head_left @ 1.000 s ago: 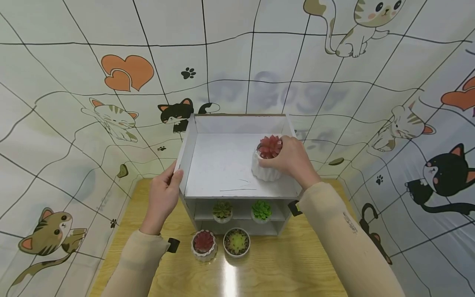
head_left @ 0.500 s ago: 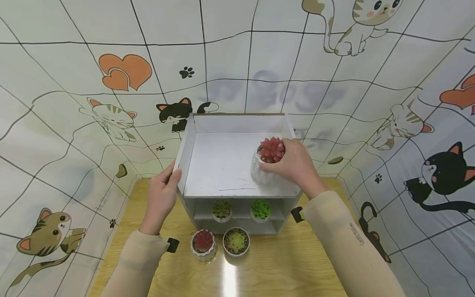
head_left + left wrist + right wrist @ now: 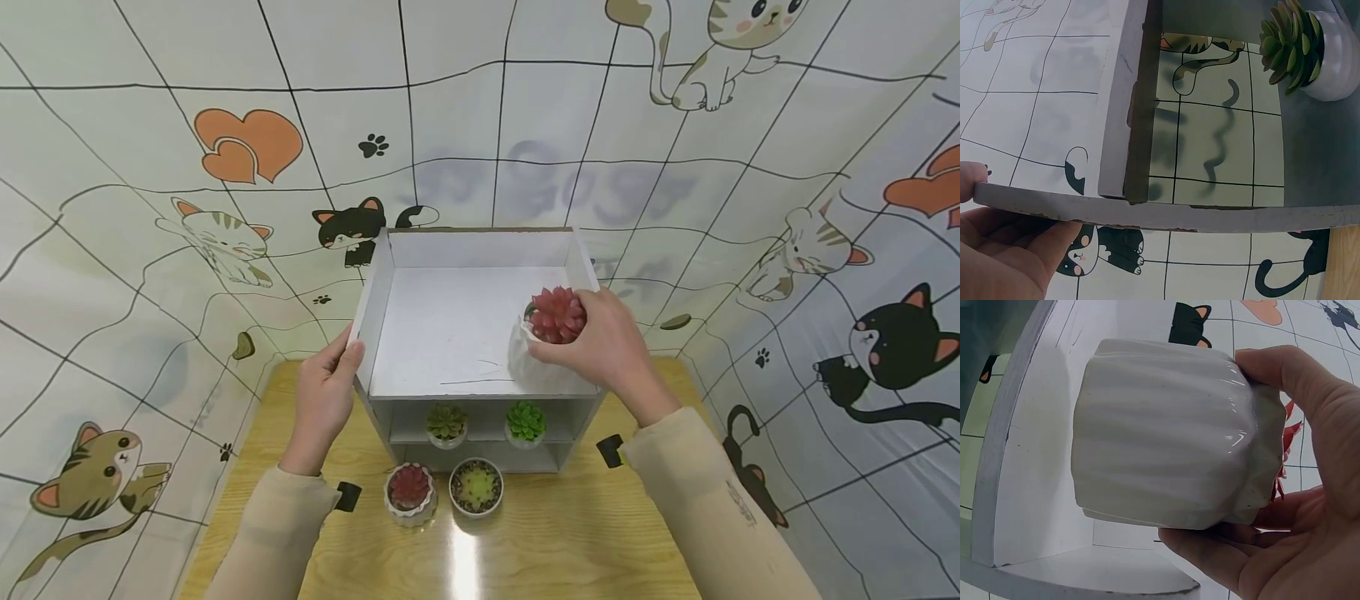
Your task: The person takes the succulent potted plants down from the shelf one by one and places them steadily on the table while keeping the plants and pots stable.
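A white wooden shelf unit (image 3: pixel 442 333) stands mid-view with an open top tray. My left hand (image 3: pixel 326 404) grips its left side panel (image 3: pixel 1041 203), thumb on one face and fingers on the other. My right hand (image 3: pixel 611 346) holds a white ribbed pot (image 3: pixel 1166 437) near its rim; a red artificial-looking succulent (image 3: pixel 557 317) sits in it. The pot is over the right part of the top tray, and the right wrist view shows its base apart from the board. Below, a brownish-green succulent (image 3: pixel 447 422) and a bright green succulent (image 3: pixel 526 422) stand on the middle shelf.
On the wooden table (image 3: pixel 585 533), in front of the unit, stand a dark red succulent in a ribbed pot (image 3: pixel 410 492) and a yellow-green succulent in a round white pot (image 3: pixel 476 487). Cat-patterned cloth walls (image 3: pixel 465 108) enclose the back and sides.
My right hand and the potted red succulent have shifted slightly right and toward me, and the plant looks larger. The left hand keeps its hold on the side panel.
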A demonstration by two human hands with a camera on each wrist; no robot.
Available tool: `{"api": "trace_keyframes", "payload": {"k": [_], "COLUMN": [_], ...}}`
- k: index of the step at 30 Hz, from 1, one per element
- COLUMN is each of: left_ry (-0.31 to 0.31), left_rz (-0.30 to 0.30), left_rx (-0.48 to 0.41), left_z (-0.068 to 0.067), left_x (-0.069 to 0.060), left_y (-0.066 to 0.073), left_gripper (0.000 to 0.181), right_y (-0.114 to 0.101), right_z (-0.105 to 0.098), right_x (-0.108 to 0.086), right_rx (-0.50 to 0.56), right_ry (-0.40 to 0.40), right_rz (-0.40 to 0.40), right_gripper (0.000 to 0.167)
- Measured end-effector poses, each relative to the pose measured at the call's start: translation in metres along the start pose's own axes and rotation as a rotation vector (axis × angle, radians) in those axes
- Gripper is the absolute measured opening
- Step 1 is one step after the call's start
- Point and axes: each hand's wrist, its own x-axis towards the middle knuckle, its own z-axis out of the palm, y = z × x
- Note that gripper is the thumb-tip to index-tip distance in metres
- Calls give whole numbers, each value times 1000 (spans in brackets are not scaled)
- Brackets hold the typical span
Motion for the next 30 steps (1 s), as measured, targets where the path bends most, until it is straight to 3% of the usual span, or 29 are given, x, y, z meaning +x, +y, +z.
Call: {"api": "trace_keyframes", "payload": {"k": [30], "left_ry": [-4], "left_rz": [-30], "left_rx": [9], "left_z": [-1], "left_x": [0], "left_y": [1], "left_gripper": [43], "right_y": [6], "right_z": [-1], "right_x": [-47], "right_rx": [16], "right_ry": [32], "right_rz": [-69], "right_gripper": [50]}}
